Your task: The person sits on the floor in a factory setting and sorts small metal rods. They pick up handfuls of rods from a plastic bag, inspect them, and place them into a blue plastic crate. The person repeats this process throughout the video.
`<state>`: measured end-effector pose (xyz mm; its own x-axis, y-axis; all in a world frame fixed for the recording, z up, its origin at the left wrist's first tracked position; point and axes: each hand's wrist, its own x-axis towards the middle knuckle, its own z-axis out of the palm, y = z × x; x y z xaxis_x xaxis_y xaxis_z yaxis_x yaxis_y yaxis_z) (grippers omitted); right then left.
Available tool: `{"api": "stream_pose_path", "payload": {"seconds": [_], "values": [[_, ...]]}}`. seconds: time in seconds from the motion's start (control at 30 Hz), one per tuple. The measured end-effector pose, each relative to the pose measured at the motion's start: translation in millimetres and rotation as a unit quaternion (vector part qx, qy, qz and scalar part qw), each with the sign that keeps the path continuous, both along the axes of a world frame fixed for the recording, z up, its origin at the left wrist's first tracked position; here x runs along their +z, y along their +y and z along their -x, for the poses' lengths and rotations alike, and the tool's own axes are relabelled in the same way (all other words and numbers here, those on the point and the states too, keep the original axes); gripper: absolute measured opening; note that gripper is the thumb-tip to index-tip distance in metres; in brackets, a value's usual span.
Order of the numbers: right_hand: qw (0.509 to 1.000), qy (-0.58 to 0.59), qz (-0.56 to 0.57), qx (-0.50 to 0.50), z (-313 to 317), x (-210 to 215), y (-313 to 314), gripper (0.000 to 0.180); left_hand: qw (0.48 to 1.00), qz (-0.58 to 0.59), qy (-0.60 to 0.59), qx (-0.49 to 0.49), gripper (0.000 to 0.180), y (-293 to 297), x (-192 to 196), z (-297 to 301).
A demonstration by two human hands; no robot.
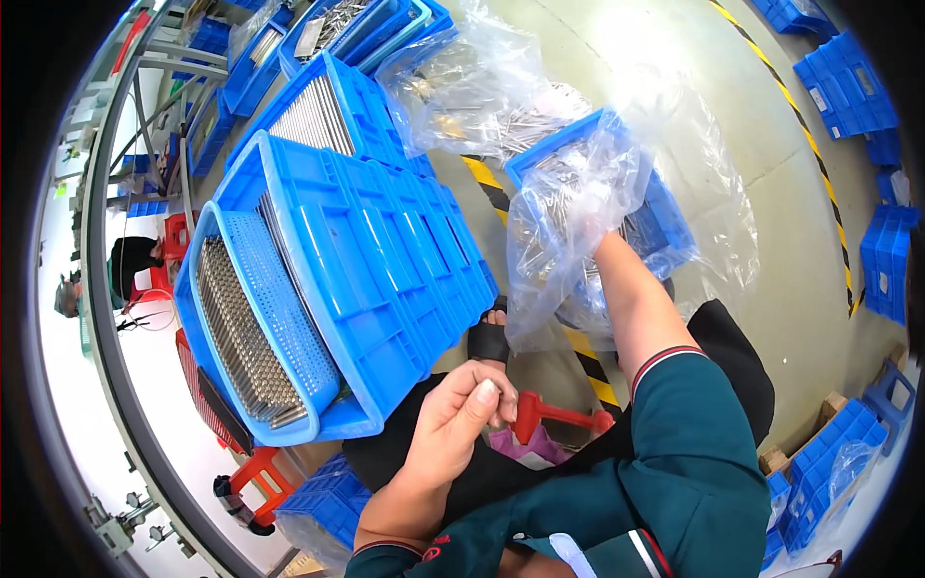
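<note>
left hand (462, 414): raised on the body side of the blue bin (665, 207), to its left; fingers curled in, thumb against them, nothing seen held. right hand (595, 223): inside the blue bin's mouth, under clear plastic film (535, 279); glare and folds hide the fingers, so cannot tell whether they are closed on anything. hands well apart.

thin metal rods (554, 202) lie in the blue bin, jumbled, partly covered by the film. judged handling: each rod light and stiff, a bundle heavy; smooth metal, likely slippery, apt to roll and slide apart. best hold: a small bundle round the middle, ends levelled. film looks soft, flimsy, likely to cling and snag on rod ends; better gripped by its loose edge.

further out: red plastic object (540, 414) on the body side of the blue bin, just beside the left hand; kind unclear. loose rods (549, 111) just beyond the blue bin, on more film. left of the blue bin, a large blue crate (385, 260) holds a perforated basket (275, 289) of closely ranked rods. well right of the blue bin, more blue crates (848, 87) past striped tape (814, 144).
</note>
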<state>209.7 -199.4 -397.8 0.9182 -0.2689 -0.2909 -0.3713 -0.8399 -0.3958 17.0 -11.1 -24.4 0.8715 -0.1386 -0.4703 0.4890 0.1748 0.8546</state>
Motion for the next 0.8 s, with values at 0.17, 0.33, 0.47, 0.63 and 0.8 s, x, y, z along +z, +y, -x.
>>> {"api": "stream_pose_path", "payload": {"seconds": [0.17,0.33,0.47,0.63,0.8], "values": [[1.0,0.006,0.0,-0.003,-12.6,-12.7,-3.1,0.043,1.0,0.008,0.015,-0.006,0.03,2.8,0.0,-3.3],[1.0,0.024,-0.004,0.006,-19.9,-18.2,-11.8,0.043,0.999,0.011,0.03,-0.02,0.028,4.1,1.4,-3.0],[0.999,0.039,-0.006,0.018,-21.4,-18.4,-15.2,0.044,1.0,-0.001,0.014,-0.022,0.029,5.3,0.5,-0.9],[0.998,0.056,-0.009,0.029,-28.4,-18.4,-27.9,0.044,0.999,0.009,0.03,-0.035,0.027,3.6,4.5,-0.9],[0.996,0.076,-0.015,0.041,-33.4,-14.1,-39.1,0.044,0.999,-0.006,0.007,-0.044,0.027,1.9,4.7,3.3]]}}
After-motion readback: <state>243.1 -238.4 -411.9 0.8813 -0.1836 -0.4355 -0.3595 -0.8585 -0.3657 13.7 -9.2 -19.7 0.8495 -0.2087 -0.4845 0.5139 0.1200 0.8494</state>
